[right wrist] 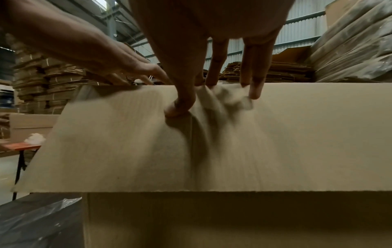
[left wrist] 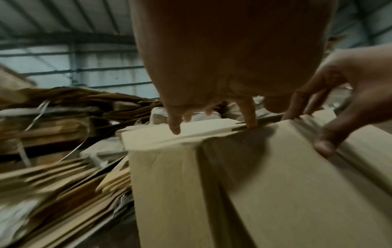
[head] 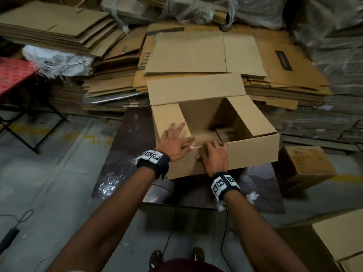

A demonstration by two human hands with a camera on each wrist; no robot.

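Roof [left wrist: 53, 20] beyond box [left wrist: 275, 184], wrist views only

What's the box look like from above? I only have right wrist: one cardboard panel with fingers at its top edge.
Observer: In the head view the box is open on top, and I see nothing inside it.
Operator: Where's the left hand resting?
Observer: The left hand lies flat, fingers spread, on the left end flap, which is folded in over the opening.
Operator: Any other flap I'm missing?
Observer: The far long flap stands raised behind the opening.
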